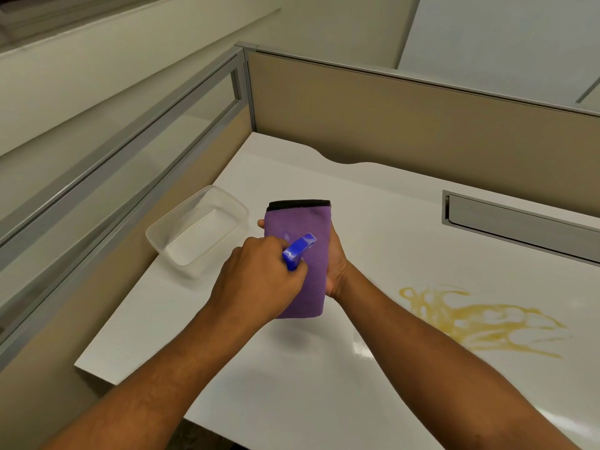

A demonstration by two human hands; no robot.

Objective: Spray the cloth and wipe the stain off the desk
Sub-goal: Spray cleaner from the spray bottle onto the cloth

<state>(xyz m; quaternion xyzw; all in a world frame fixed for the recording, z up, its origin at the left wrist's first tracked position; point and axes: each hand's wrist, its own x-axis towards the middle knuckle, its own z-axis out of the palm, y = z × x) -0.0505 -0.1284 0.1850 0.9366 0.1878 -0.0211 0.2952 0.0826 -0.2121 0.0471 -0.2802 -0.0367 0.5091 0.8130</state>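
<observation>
Head view: left hand (pixel 259 280) clamped on blue spray bottle (pixel 298 251), nozzle near purple cloth (pixel 302 254); right hand (pixel 334 264) grips folded cloth, frame center. Cloth soft, light; hold flat by edges. Yellow stain (pixel 480 323) lower right on desk (pixel 324 384), unwiped.

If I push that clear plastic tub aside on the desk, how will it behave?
The clear tub looks empty and thin-walled, so it is probably very light and may skid freely on the glossy white desk. Its low, wide shape suggests it should slide rather than tip. The walls may flex if squeezed.
</observation>
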